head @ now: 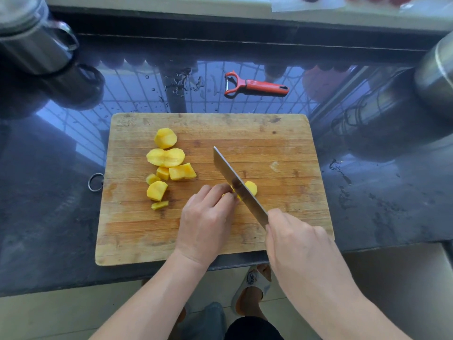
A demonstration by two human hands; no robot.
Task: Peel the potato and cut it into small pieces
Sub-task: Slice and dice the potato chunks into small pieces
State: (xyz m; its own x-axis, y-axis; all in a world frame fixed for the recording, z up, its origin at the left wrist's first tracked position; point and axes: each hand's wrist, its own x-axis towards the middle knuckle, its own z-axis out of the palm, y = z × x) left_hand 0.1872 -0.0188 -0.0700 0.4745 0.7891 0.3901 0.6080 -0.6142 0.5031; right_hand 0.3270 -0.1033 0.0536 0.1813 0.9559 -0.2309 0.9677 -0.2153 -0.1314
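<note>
Several peeled yellow potato pieces (169,165) lay in a loose group on the left part of the wooden cutting board (282,148), while one more potato chunk (251,188) sat near the board's middle under the knife (237,186). The left hand (206,222) pinned that chunk with curled fingertips, just beside the blade, and the right hand (295,241) gripped the knife's handle. A red peeler (255,85) rested on the dark countertop (49,217) beyond the board.

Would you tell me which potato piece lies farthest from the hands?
The rounded potato piece at the top of the cluster, nearest the cutting board's far edge; every other piece sits closer to the hands.
</note>
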